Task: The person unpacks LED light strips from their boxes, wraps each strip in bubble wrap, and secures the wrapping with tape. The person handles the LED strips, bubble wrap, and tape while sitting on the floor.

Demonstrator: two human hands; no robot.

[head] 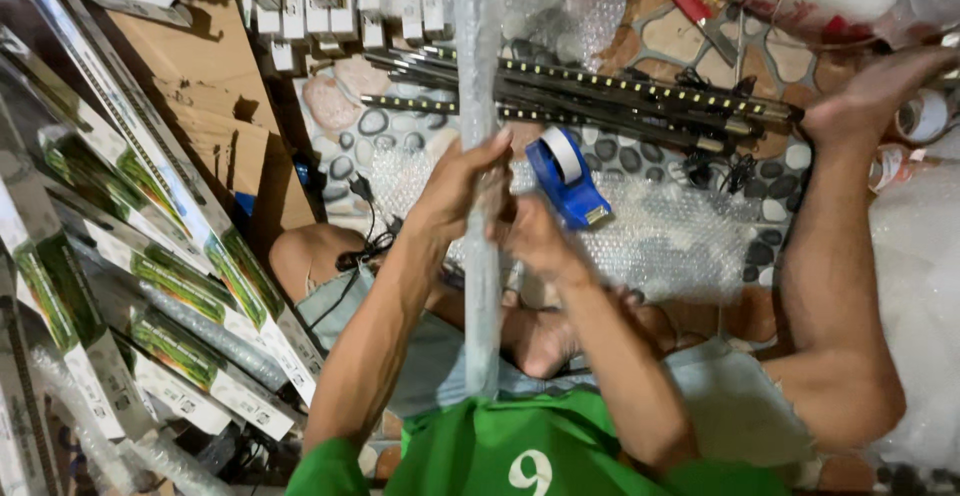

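Observation:
A long thin bar wrapped in bubble wrap (480,76) runs from my lap up to the top of the view. My left hand (455,184) grips it around the middle from the left. On its right side my right hand (535,236) is closed against the wrap. A blue tape dispenser (567,178) with a white roll lies just right of my hands on a bubble wrap sheet (670,236). I sit on the floor in a green shirt, legs spread.
Several long green-and-white boxes (150,256) lean at the left. Black light strips (620,96) lie across the pebble-pattern floor at the back. Cardboard (200,76) sits at upper left, tape rolls (925,116) at the right edge, more bubble wrap (920,286) at right.

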